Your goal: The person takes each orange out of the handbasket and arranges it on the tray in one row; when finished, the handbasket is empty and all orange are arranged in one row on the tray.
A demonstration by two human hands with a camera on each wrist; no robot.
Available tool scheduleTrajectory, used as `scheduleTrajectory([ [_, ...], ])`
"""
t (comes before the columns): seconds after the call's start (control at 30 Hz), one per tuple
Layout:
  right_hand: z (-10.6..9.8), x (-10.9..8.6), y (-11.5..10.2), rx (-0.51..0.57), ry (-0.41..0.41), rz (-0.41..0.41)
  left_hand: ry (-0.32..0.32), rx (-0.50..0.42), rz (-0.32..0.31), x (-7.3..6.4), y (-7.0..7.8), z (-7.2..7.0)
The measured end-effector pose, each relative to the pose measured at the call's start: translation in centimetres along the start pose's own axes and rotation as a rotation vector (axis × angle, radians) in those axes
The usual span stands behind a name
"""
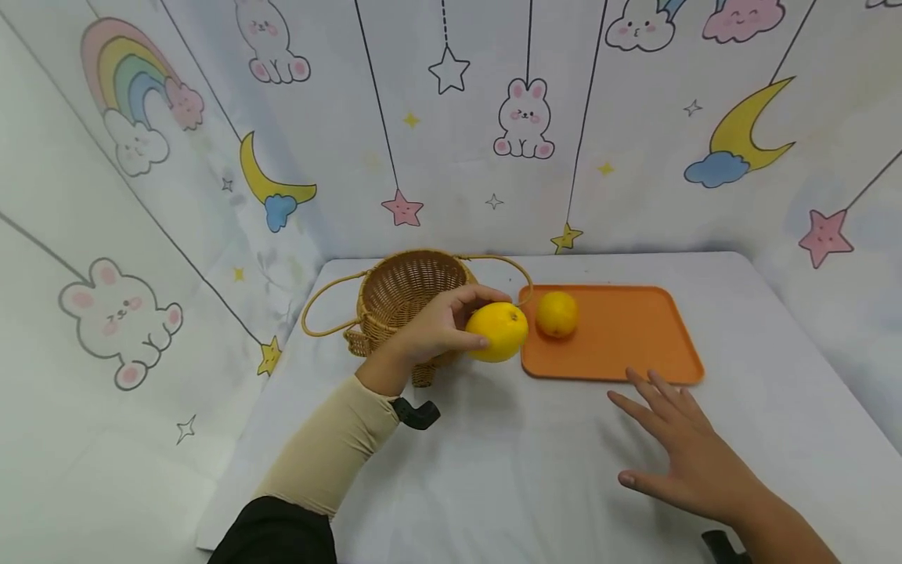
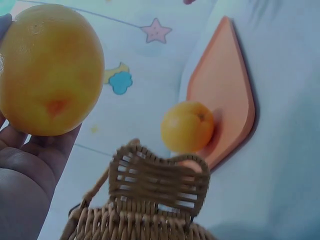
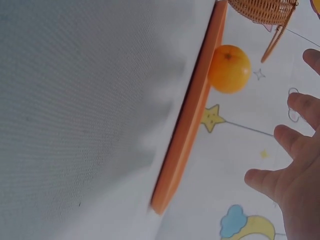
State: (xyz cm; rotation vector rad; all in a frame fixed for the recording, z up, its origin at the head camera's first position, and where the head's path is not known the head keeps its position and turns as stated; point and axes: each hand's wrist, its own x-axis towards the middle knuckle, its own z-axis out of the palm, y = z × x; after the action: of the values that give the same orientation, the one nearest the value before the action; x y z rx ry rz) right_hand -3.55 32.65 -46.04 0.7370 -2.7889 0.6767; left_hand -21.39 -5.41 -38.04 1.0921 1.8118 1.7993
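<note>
My left hand [image 1: 451, 323] grips a yellow-looking orange [image 1: 499, 332] between thumb and fingers, held up off the table, between the basket and the tray. In the left wrist view that orange [image 2: 52, 70] fills the upper left. A second orange [image 1: 557, 314] sits at the left end of an orange tray [image 1: 627, 333]. Behind my left forearm stands a woven wicker basket [image 1: 416, 282] with two loop handles; its inside shows only in part. My right hand [image 1: 680, 450], fingers spread, hovers over the table before the tray's front edge and touches nothing.
A white cloth covers the table [image 1: 507, 470]. Behind it and along the left hang white wall sheets printed with rabbits, stars and moons [image 1: 747, 133]. The basket's right handle [image 1: 517, 270] reaches the tray's left back corner.
</note>
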Motion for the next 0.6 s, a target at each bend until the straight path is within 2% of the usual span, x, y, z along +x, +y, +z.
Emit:
scheduleTrajectory([
  [0.2,-0.2,-0.3,0.2,-0.023,-0.014,0.028,-0.019,-0.042,-0.005,2.4,-0.2,1.7],
  [0.37,-0.4,-1.0,0.4,-0.027,-0.008,0.055,-0.034,-0.035,-0.012,5.4,-0.1,3.2],
  [0.5,-0.9,-1.8,0.9,-0.053,-0.008,0.085,-0.041,-0.04,-0.015,8.1,-1.1,4.8],
  [0.6,-1.3,-2.3,1.2,-0.075,-0.008,0.111,-0.016,-0.034,-0.042,9.9,-2.5,6.1],
])
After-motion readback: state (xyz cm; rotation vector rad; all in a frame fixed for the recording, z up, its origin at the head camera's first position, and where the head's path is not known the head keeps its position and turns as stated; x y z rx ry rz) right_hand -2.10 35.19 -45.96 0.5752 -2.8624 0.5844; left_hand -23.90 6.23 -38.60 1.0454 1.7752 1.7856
